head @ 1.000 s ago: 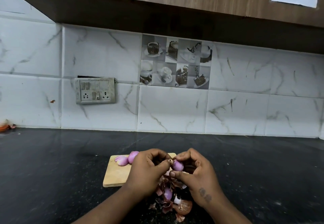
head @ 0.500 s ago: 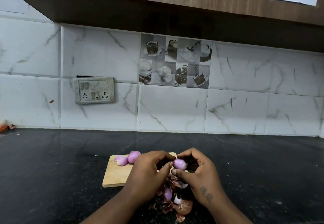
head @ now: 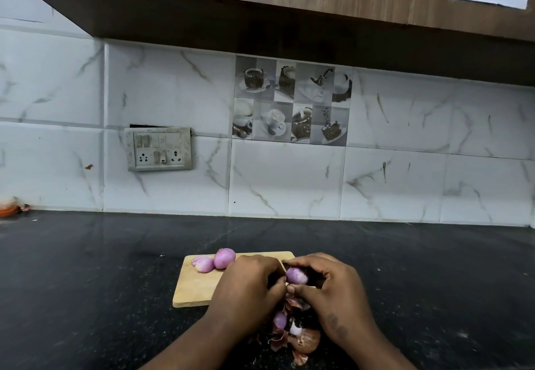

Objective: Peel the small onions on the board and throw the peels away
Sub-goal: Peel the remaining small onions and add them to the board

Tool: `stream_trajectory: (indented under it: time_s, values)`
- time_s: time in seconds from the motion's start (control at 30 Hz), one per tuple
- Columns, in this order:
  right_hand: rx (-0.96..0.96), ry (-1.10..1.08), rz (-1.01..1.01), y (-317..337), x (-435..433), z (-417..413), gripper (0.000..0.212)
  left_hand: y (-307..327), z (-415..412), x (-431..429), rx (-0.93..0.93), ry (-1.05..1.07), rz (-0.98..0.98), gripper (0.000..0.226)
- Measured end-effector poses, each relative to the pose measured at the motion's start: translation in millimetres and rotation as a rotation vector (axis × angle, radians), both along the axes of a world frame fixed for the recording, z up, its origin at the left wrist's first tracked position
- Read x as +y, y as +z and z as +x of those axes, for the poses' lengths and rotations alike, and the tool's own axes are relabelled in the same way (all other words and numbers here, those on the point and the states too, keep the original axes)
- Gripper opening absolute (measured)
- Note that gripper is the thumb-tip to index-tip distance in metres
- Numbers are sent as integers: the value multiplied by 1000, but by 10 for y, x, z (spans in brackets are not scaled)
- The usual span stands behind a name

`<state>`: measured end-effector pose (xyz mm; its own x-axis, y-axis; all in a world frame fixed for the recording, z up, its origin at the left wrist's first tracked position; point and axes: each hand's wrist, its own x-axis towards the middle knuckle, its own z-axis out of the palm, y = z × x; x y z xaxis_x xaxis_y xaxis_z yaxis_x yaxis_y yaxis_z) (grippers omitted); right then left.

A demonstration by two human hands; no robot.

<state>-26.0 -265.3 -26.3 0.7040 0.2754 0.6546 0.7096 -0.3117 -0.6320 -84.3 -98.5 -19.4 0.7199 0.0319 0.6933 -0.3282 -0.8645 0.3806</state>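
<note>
Pinched by the right hand point(head: 333, 291) just above the peels point(head: 301, 337) on the tabletop point(head: 115, 268), with the left hand point(head: 249, 285) picking at its end with curled fingers, the small onion point(head: 296, 276) is now showing bare purple where a brown tip was sticking out, so it looks nearly peeled; no bin is showing, and the board point(head: 197, 288) is carrying two peeled onions point(head: 224, 258).

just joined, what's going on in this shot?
A person is peeling small onions by hand at a black countertop. The right hand holds a small onion over the near right part of the wooden cutting board. The left hand pinches at the onion's end, apparently working the skin off. Two peeled onions lie at the board's far left corner. A pile of peels sits on the counter below the hands, not yet thrown away.
</note>
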Motion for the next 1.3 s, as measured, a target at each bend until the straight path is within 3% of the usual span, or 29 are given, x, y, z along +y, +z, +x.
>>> stream_trajectory:
  time_s: [0.27, 0.5, 0.7, 0.83, 1.07, 1.3]
  values:
    - [-97, 52, 34, 27, -5, -67, 35, 30, 27, 41, 78, -108, -330, 13]
    - [-37, 200, 221, 51, 10, -57, 39, 37, 107, 102, 173, -284, -655, 5]
    - [-11, 278, 309, 27, 24, -19, 40, 34, 146, 100, 239, -407, -907, 11]
    - [43, 259, 233, 19, 5, 1, 51, 29, 130, 119, 158, -356, -759, 14]
    - [163, 92, 120, -15, 17, 51, 28, 20, 66, 102, -36, -165, -202, 14]
    - [108, 65, 139, -41, 10, 90, 39, -36, 91, 68, -132, -66, -6, 5]
